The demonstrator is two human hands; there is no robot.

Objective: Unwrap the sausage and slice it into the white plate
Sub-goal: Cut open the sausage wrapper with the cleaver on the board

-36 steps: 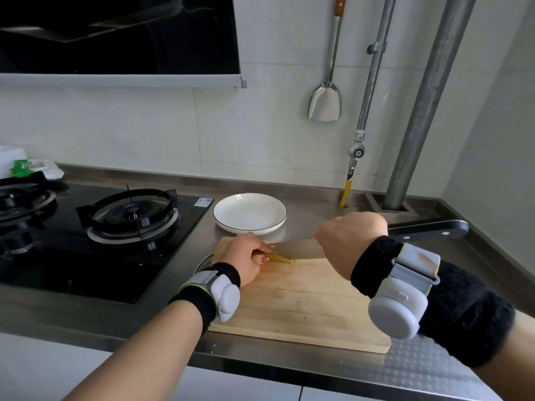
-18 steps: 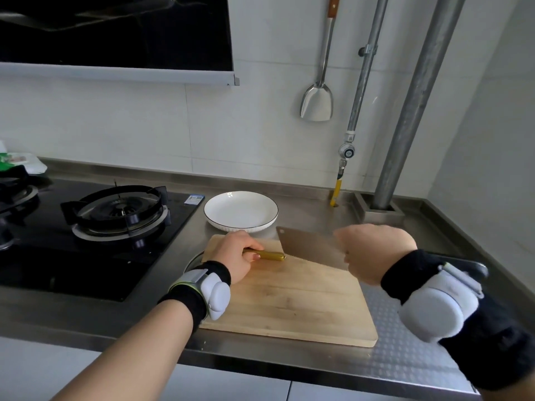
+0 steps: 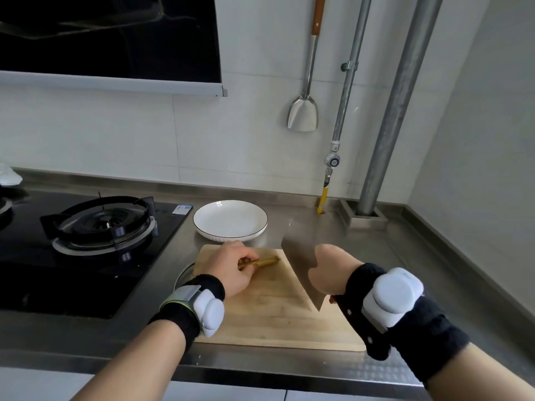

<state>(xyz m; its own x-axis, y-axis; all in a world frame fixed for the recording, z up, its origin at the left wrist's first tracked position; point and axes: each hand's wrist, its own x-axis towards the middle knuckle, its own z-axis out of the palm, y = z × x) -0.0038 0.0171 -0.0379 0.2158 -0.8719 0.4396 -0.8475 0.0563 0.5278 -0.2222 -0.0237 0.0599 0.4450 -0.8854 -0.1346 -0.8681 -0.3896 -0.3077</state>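
A thin sausage in a golden wrapper [image 3: 265, 261] lies on the far part of the wooden cutting board [image 3: 275, 319]. My left hand [image 3: 228, 266] holds its left end, fingers curled round it. My right hand [image 3: 330, 270] grips a cleaver [image 3: 301, 264] by its black handle; the blade stands just right of the sausage's free end, its lower edge running toward me over the board. The white plate [image 3: 230, 219] sits empty behind the board.
A black gas hob [image 3: 86, 241] with a burner lies to the left. A metal spatula [image 3: 303, 111] hangs on the tiled wall. Two pipes [image 3: 388, 140] rise at the back right. The steel counter's front edge runs below the board.
My right hand swung the cleaver from lying flat, handle to the right, to upright beside the sausage. My left hand kept hold of the sausage. The view shifted right.
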